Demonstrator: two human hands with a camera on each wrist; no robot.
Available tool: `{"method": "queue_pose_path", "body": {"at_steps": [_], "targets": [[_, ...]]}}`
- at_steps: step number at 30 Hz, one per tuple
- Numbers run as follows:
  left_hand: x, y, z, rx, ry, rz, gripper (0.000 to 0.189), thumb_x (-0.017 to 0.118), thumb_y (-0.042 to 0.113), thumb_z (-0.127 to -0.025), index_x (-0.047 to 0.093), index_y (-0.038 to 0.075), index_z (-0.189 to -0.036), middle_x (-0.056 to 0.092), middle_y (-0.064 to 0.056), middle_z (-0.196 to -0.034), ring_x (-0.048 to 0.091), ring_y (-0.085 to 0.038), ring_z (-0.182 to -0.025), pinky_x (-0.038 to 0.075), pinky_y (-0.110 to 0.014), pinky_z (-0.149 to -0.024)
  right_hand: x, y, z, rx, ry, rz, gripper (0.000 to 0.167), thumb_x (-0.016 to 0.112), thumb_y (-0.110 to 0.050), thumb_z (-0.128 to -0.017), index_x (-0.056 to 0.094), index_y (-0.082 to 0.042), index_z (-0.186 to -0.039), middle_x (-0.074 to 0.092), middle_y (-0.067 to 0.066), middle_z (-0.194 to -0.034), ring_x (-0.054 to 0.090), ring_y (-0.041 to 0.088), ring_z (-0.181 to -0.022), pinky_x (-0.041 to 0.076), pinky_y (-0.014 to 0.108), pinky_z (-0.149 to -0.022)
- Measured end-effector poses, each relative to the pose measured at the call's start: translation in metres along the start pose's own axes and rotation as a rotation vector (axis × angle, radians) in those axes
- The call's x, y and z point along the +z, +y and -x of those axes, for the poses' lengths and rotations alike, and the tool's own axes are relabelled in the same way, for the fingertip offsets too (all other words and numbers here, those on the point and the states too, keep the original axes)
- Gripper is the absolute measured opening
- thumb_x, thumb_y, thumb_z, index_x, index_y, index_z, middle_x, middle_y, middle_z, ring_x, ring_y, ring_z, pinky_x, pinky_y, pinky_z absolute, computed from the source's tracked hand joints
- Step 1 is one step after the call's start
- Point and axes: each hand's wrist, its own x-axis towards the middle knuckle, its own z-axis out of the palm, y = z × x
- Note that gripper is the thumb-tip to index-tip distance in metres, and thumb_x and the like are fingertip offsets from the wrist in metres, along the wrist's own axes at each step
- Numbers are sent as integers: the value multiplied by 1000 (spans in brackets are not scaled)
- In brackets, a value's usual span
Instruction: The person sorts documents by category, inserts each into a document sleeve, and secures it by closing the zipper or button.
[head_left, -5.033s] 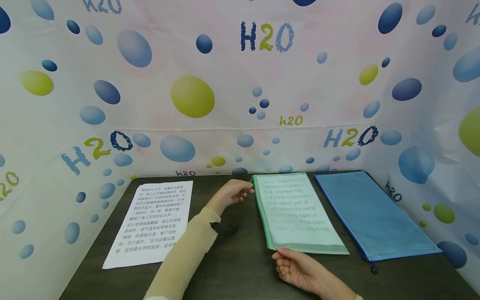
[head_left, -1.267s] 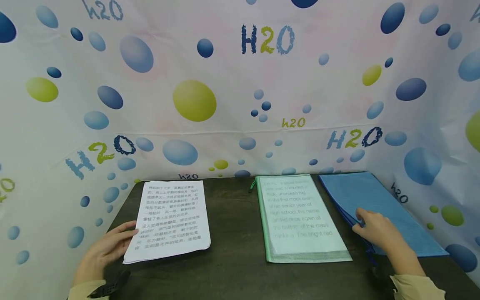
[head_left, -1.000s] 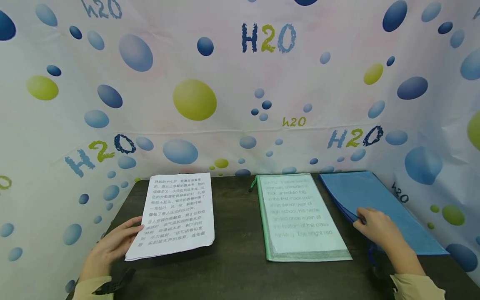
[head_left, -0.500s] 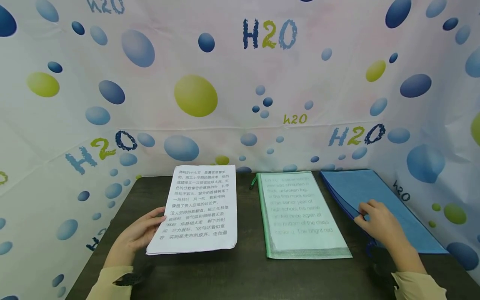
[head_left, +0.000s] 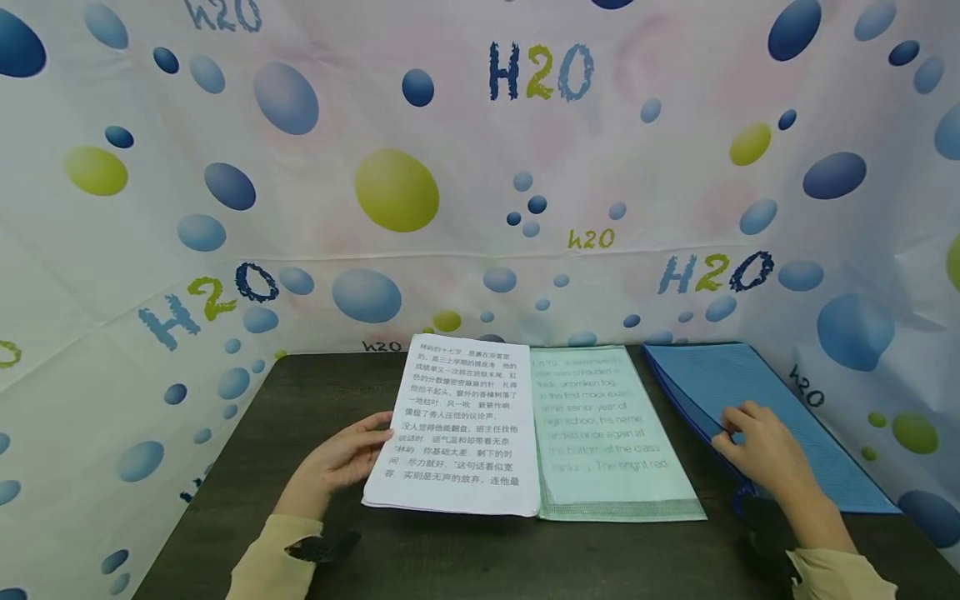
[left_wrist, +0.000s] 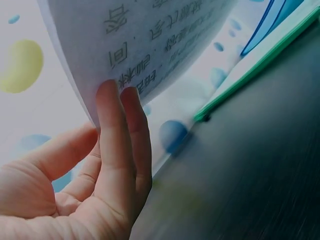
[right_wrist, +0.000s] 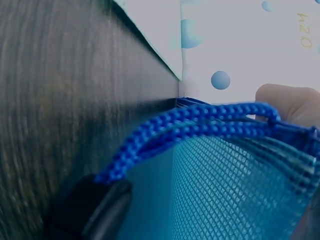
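In the head view, I see the left hand (head_left: 337, 458) pinching the left edge of thin white printed sheets (head_left: 461, 425) above the dark surface (head_left: 435, 558), long axis running away from the person, overlapping the green folder (head_left: 615, 433). The right hand (head_left: 768, 450) pinches the left edge of the blue folder (head_left: 810, 417) at right.

From the left wrist, the paper bows.

From the right wrist, fine mesh and a braided cord (right_wrist: 190, 125) show.

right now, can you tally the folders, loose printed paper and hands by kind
Folders: 2, the green folder and the blue folder
Loose printed paper: 1, taken as one item; I can't tell how many sheets
Hands: 2, the left hand and the right hand
Total: 5
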Motion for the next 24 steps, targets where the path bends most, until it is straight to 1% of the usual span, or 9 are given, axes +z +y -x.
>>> {"method": "queue_pose_path", "body": {"at_steps": [7,9,13,16,20,24], "targets": [[16,-10,-30,-39,-8,-32,37,41,-2,-102,37,11,-137,67,-11,-118,69,-23,-105,58,-38,-85,-2,-1,0,21,-10,-9,15,67,-5,-76,54,-13,-75,44,2,-78,33,17,-70,26,30,-60],[22,-12,-38,-49,-3,-40,40,42,-2,-101,35,9,-139,67,-11,-117,69,-23,-104,58,-37,-85,-2,-1,0,24,-7,-14,15,67,-5,-76,54,-13,-75,44,2,-78,33,17,-69,26,30,-60],[33,-15,-54,-70,-13,-45,47,43,-2,-101,29,8,-145,66,-10,-119,68,-22,-106,57,-37,-86,-1,0,0,27,7,-17,14,66,-4,-76,55,-13,-75,44,2,-77,33,16,-69,26,30,-60],[40,-17,-64,-86,-35,-36,53,43,-2,-101,24,8,-149,65,-10,-121,67,-21,-108,57,-36,-88,-1,0,1,31,12,-16,14,66,-5,-76,55,-12,-75,43,2,-77,33,16,-69,26,29,-60],[49,-19,-77,-91,-87,-36,57,42,-2,-101,18,6,-153,64,-10,-122,66,-21,-109,57,-34,-88,-2,0,1,34,19,-32,14,66,-5,-78,54,-13,-76,43,2,-78,32,16,-70,26,30,-60],[58,-22,-89,-97,-120,-43,56,39,-3,-102,17,4,-153,64,-10,-120,67,-20,-107,57,-32,-86,-3,-1,0,38,29,-51,13,64,-5,-79,54,-13,-77,43,2,-80,32,17,-71,26,31,-60]]}}
